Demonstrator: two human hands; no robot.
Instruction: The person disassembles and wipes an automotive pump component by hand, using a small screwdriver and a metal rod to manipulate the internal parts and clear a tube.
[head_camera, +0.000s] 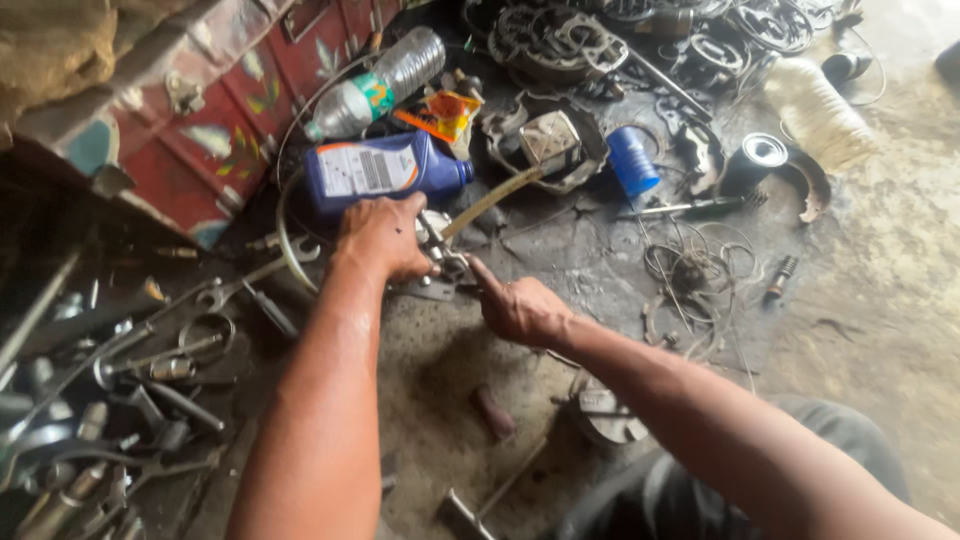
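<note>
My left hand (382, 238) is closed around a small metal part (440, 250) held low over the greasy floor. My right hand (520, 308) reaches in from the right, its forefinger stretched out and touching the same part, the other fingers curled. A tan wooden handle (492, 198) slants up from the part toward a metal housing (548, 146). A blue oil bottle (385, 170) lies on its side just beyond my left hand.
A clear plastic water bottle (385, 78) leans on a red painted box (205, 120). Spanners and tools (165, 365) lie at left. Engine castings (555, 40), a blue can (633, 160), a black filter (752, 160), tangled wire (695, 270) and a white ribbed hose (820, 110) are scattered behind.
</note>
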